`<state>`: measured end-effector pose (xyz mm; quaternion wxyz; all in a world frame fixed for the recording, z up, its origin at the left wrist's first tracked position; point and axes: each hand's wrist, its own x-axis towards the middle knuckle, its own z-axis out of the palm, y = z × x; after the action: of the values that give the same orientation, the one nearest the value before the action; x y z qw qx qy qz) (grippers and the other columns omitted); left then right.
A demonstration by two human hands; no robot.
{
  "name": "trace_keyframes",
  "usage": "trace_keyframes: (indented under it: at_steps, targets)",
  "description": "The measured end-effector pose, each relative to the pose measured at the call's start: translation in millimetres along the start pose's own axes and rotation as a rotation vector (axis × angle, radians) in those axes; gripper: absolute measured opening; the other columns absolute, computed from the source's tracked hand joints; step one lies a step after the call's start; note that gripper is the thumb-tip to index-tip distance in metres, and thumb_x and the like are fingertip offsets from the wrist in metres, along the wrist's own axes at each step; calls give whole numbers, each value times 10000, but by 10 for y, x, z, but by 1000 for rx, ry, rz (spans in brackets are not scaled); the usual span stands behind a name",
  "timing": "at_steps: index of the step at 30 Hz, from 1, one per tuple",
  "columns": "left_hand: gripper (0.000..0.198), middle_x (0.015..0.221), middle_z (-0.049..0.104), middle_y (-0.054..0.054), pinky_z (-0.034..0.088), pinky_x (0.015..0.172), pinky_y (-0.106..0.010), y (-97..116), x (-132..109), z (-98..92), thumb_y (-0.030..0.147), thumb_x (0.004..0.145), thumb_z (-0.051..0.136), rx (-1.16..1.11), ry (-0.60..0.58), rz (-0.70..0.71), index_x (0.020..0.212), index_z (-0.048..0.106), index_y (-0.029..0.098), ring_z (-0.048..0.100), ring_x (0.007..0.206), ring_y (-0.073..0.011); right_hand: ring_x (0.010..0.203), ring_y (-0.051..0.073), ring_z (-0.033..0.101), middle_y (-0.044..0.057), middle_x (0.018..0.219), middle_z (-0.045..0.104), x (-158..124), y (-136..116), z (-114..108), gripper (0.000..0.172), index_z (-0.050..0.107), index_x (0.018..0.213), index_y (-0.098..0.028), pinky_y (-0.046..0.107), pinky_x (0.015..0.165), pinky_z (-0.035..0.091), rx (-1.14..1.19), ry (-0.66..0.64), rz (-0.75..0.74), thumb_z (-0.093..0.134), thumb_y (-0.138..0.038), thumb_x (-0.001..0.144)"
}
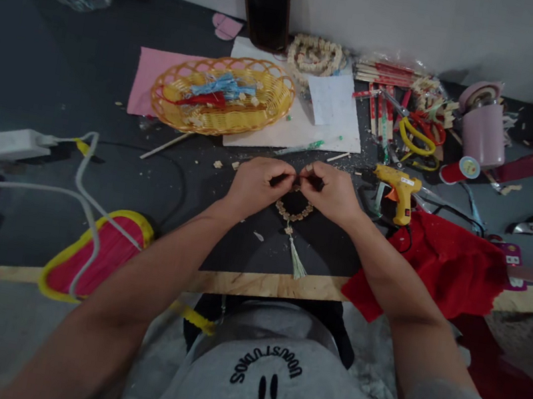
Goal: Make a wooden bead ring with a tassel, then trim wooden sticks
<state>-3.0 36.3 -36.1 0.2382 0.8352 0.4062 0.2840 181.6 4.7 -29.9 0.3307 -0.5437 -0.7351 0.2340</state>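
Close together over the dark tabletop, my left hand [262, 185] and my right hand [329, 192] pinch the upper ends of a beaded bracelet [300, 217]. Its loop of small pale beads hangs or lies just below my fingertips; I cannot tell which. From the bottom of the loop a pale tassel [296, 258] reaches toward the wooden table edge. Fingers of both hands are closed, and the thin cord between them is too small to make out clearly. Right of my right hand lies a yellow glue gun [399, 190].
Behind my hands, a yellow wicker basket [217, 128] holds blue and red tassels. Yellow-handled scissors [416, 137], a red thread spool [459, 171] and a pink cup [483, 136] stand or lie at right. Red cloth [448, 265] overhangs the edge. A white cable [81, 173] crosses the left side.
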Motion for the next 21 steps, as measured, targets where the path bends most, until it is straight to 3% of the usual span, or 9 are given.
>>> trace_keyframes:
  at_steps: [7, 13, 21]
  targets:
    - [181, 807, 726, -18, 464, 745, -261, 8, 0, -4, 233, 852, 519, -39, 18, -18, 826, 694, 194, 642, 771, -155, 784, 164, 631, 52, 897, 713, 6, 33, -15, 145, 649, 872, -189, 269, 713, 464, 1, 55, 30, 522, -178, 802]
    - [174, 772, 710, -13, 463, 729, -256, -4, 4, 1, 233, 854, 521, -57, 28, 6, 789, 677, 189, 633, 743, -147, 643, 120, 591, 32, 829, 717, -1, 45, -9, 209, 683, 928, -151, 235, 615, 442, 218, -20, 87, 550, -270, 821]
    - [186, 789, 717, -15, 468, 731, -257, 1, 7, -12, 237, 863, 514, -63, 13, 27, 796, 683, 196, 641, 757, -148, 635, 109, 562, 9, 761, 693, 7, 53, 30, 169, 676, 858, -155, 225, 613, 418, 264, -43, 106, 553, -264, 818]
